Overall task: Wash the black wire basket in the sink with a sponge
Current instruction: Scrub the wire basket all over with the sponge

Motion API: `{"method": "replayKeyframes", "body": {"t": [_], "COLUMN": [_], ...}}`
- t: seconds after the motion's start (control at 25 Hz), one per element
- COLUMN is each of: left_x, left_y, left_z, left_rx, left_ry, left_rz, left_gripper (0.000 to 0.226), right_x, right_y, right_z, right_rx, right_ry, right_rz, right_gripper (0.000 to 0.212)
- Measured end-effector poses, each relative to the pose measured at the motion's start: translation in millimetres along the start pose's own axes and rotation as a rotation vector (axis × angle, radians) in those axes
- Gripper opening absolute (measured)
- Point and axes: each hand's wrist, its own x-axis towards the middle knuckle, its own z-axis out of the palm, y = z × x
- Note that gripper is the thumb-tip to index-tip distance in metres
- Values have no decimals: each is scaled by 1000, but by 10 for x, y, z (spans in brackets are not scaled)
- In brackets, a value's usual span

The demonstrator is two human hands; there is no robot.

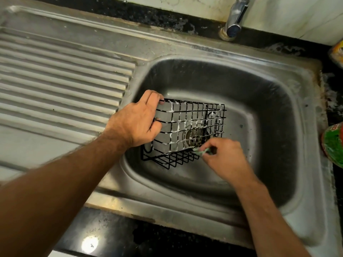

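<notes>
The black wire basket (187, 130) hangs over the steel sink (274, 112), tipped on its side with white foam on several wires. My left hand (137, 121) grips the basket's left end, fingers curled through the wires. My right hand (225, 154) pinches a small green sponge (203, 151) against the basket's lower right edge. Most of the sponge is hidden by my fingers. The drain shows through the basket's mesh.
A ribbed steel draining board (61, 78) lies left of the basin. The chrome tap (235, 17) stands behind the sink. A green and red packet (333, 143) and a yellow pack (336, 52) sit at the right edge on the dark counter (115, 232).
</notes>
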Motion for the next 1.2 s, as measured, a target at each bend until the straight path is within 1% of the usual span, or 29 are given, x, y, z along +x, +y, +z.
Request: {"method": "replayKeyframes", "body": {"t": [0.04, 0.08, 0.16, 0.24, 0.32, 0.4, 0.44, 0.52, 0.56, 0.64, 0.72, 0.8, 0.84, 0.92, 0.96, 1.04, 1.08, 1.12, 1.2], "left_x": [-9, -11, -17, -17, -7, -4, -7, -12, -13, -9, -5, 1, 0, 2, 2, -1, -6, -11, -12], "left_y": [2, 0, -6, -13, -13, -5, -2, -6, -10, -20, -24, -25, -25, -24, -22, -13, -7, 1, 12], "left_z": [-1, -2, -1, 0, -4, -6, -5, -2, 5, 9, 14, 19, 17, 14, 13, 5, 1, -5, -13], "left_rx": [1, 2, -2, -8, -7, -6, -8, -18, -25, -31, -32, -21, -16, -8, -6, -7, -9, -13, -24], "left_ry": [4, 9, 8, 3, 4, -1, -2, 2, 4, 9, 10, 11, 12, 3, -3, -2, 0, 5, 14], "left_rz": [0, 2, 9, 10, 10, 3, 3, 9, 14, 17, 17, 21, 20, 17, 15, 10, 5, -2, -8], "left_gripper": [59, 59, 60, 61, 63, 63, 62, 61, 60, 61, 63, 64, 64, 64, 64, 63, 62, 61, 59], "right_x": [16, 10, -62, -207, -228, -107, -48, 30, 31, -48, -198, -273, -253, -138, -54, 81, 121, 133, 71], "right_y": [35, 24, -119, -287, -287, -147, -72, 14, 2, -134, -321, -380, -346, -174, -62, 91, 117, 97, -48], "right_z": [-40, -38, 86, 219, 272, 204, 135, 20, 10, 79, 205, 298, 302, 233, 169, -3, -55, -76, 6], "right_rx": [21, 49, 111, 167, 93, -37, -85, -87, -38, 64, 124, 137, 119, 21, -54, -145, -144, -114, -20], "right_ry": [5, 18, -12, -113, -149, -85, -59, -35, -37, -83, -138, -147, -142, -110, -87, -60, -52, -45, -77], "right_rz": [54, 31, -126, -290, -346, -281, -205, -60, -37, -95, -201, -297, -308, -249, -185, -31, -2, -24, -154], "right_gripper": [27, 25, 20, 13, 10, 13, 17, 20, 20, 24, 24, 24, 27, 33, 32, 23, 20, 19, 25]}}
